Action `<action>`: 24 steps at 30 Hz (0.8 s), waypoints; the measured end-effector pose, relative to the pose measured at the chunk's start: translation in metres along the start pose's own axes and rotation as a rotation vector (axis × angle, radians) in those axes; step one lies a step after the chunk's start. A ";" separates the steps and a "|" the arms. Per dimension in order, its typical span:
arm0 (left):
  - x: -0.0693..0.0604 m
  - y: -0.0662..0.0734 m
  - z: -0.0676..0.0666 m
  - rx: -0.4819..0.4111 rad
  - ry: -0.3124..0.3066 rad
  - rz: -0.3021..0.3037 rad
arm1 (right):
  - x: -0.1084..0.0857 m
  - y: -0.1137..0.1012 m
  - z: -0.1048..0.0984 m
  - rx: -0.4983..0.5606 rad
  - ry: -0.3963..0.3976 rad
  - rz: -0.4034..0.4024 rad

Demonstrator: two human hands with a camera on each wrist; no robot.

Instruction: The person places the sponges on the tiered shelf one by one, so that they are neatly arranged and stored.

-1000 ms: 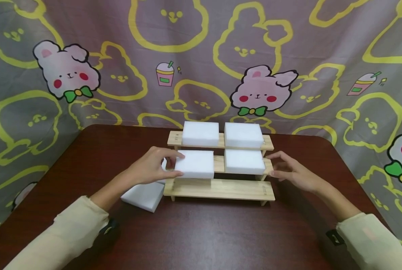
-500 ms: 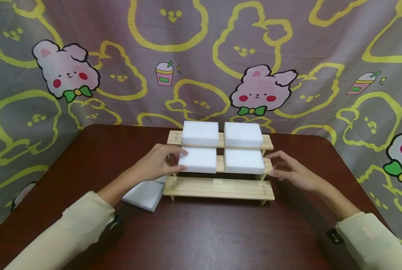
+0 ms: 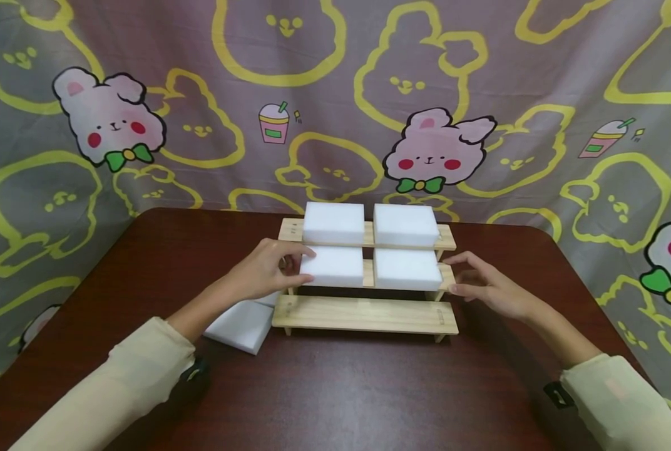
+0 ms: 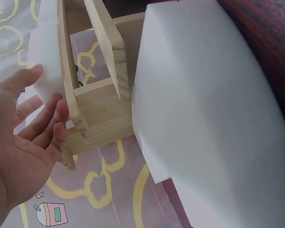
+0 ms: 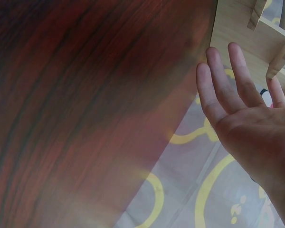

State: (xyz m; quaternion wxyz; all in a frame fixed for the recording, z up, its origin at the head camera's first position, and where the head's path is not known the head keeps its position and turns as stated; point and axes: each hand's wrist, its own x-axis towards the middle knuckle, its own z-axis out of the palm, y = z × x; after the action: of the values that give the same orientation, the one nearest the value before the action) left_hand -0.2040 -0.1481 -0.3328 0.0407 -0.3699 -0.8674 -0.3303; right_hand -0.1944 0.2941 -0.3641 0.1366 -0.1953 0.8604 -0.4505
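A three-step wooden display stand (image 3: 363, 314) stands on the table. My left hand (image 3: 265, 269) pinches the left end of a white foam block (image 3: 335, 266) between thumb and fingers; this block lies on the middle step. In the left wrist view, the hand (image 4: 28, 128) is at the block's end (image 4: 50, 66), its lower fingers loosely bent. My right hand (image 3: 493, 291) holds the middle step's right end, thumb at the front corner and index finger at the back. Its other fingers (image 5: 221, 85) extend away from the stand. Another foam block (image 3: 407, 269) sits right on that step.
Two more foam blocks (image 3: 333, 223) rest on the top step. Left of the stand, white foam blocks (image 3: 242, 326) lie on the dark wooden table (image 3: 335, 388), partly behind my left arm. A patterned curtain (image 3: 335, 106) hangs behind the table.
The left hand has moved the foam block slightly back and right and lowered it onto the middle step, left of the other block. The right hand has stayed put.
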 end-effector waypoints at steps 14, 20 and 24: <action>-0.021 -0.004 -0.026 0.043 0.017 -0.059 | 0.001 0.000 0.000 0.000 0.002 -0.015; -0.045 -0.016 -0.045 0.073 -0.093 -0.165 | 0.000 0.000 0.000 -0.001 0.002 -0.019; -0.061 -0.027 -0.054 0.092 -0.171 -0.176 | 0.001 0.001 0.001 0.004 0.001 -0.020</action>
State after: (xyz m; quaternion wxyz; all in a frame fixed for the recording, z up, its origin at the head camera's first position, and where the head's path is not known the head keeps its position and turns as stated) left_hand -0.1877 -0.2322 -0.3249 -0.0455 -0.3171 -0.9110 -0.2599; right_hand -0.1948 0.2941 -0.3655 0.1320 -0.2031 0.8577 -0.4536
